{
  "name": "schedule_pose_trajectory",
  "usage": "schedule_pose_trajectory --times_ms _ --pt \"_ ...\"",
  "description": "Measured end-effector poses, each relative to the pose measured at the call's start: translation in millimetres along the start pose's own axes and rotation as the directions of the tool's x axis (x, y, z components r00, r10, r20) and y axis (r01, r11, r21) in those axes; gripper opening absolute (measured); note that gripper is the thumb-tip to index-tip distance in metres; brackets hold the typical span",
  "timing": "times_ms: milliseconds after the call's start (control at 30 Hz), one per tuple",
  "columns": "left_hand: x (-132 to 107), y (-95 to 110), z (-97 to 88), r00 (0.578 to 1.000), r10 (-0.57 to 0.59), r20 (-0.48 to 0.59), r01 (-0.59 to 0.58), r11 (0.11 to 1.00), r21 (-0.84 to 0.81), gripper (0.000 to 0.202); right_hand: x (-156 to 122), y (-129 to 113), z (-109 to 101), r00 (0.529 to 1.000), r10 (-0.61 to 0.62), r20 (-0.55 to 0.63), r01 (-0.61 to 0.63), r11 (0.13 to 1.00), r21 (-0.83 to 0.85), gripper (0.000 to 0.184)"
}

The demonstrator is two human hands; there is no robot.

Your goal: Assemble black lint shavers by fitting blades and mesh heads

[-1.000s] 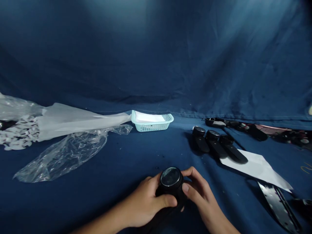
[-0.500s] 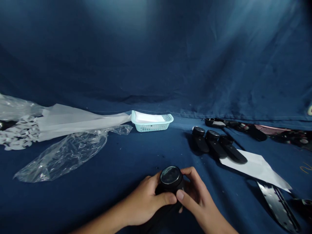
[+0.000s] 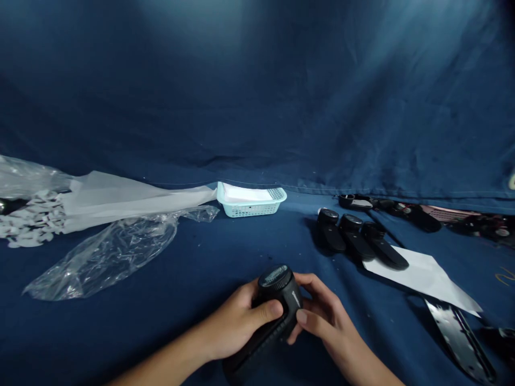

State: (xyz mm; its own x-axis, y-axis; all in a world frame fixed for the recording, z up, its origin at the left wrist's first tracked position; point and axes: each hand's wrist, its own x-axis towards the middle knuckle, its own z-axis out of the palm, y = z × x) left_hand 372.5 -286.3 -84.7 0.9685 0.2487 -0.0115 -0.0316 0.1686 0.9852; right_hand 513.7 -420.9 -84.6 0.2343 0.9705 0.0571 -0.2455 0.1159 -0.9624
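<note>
A black hand-held device with a round mesh head point(image 3: 277, 292) sits low in the middle of the view, gripped from both sides. My left hand point(image 3: 237, 321) wraps its body from the left, thumb across the front. My right hand point(image 3: 322, 316) closes on it from the right, thumb against its side. The device is tilted, its round head turned up and away and its handle running down toward me over the blue cloth point(image 3: 193, 268).
Three similar black devices point(image 3: 354, 238) lie side by side to the right, partly on white paper point(image 3: 422, 276). More dark parts point(image 3: 402, 212) line the far right. A pale mesh basket point(image 3: 251, 201) stands behind; clear plastic bags point(image 3: 104, 252) spread at left. A metal strip point(image 3: 458, 338) lies bottom right.
The device has been tipped: its round head, which faced the camera, now points up and away, showing its side. Both hands have shifted their grip slightly around it.
</note>
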Motion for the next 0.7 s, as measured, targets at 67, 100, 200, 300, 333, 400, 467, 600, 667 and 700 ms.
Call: schedule_pose_trajectory --times_ms 67,100,200,300,333,400,467,600,667,700 --pt "0.2 -0.1 -0.4 1.000 -0.014 -0.013 0.014 1.000 0.016 0.061 -0.3 0.6 0.5 1.000 -0.011 -0.004 0.011 1.000 0.014 0.041" --pt "0.1 0.1 -0.5 1.000 -0.022 -0.020 0.023 0.999 0.026 0.061 -0.3 0.9 1.1 1.000 -0.010 -0.009 0.010 1.000 0.024 0.040" --pt "-0.7 0.3 -0.8 1.000 -0.026 -0.018 0.026 0.999 0.034 0.061 0.0 1.8 2.5 0.999 0.018 -0.045 -0.014 0.996 0.090 0.037" --pt "-1.2 -0.8 -1.8 1.000 -0.019 -0.005 0.019 0.999 0.031 0.062 0.4 3.1 2.5 0.997 0.040 -0.071 -0.029 0.988 0.153 0.035" --pt "-1.2 -1.2 -2.2 1.000 -0.023 -0.007 0.023 0.999 0.034 0.062 0.4 3.4 2.3 0.996 0.043 -0.073 -0.031 0.987 0.158 0.035" --pt "-1.2 -1.4 -2.7 0.999 -0.032 -0.015 0.033 0.999 0.041 0.063 0.4 3.5 2.0 0.996 0.045 -0.077 -0.032 0.987 0.159 0.034" --pt "-1.4 0.0 -2.1 1.000 -0.028 -0.010 0.028 0.999 0.039 0.064 0.4 2.9 2.4 0.996 0.043 -0.073 -0.031 0.987 0.160 0.034" --pt "-2.5 7.1 2.8 1.000 0.002 0.020 -0.003 0.998 0.062 0.062 0.7 0.8 3.3 0.996 0.041 -0.082 -0.031 0.991 0.131 0.026" --pt "-3.0 10.7 5.9 0.999 0.024 0.021 -0.026 0.993 0.117 0.059 -0.1 0.9 2.5 0.994 0.043 -0.103 -0.033 0.995 0.097 0.021" --pt "-3.1 12.1 7.3 0.999 0.035 0.017 -0.037 0.987 0.154 0.056 -0.8 1.4 1.6 0.992 0.042 -0.116 -0.033 0.996 0.078 0.019"
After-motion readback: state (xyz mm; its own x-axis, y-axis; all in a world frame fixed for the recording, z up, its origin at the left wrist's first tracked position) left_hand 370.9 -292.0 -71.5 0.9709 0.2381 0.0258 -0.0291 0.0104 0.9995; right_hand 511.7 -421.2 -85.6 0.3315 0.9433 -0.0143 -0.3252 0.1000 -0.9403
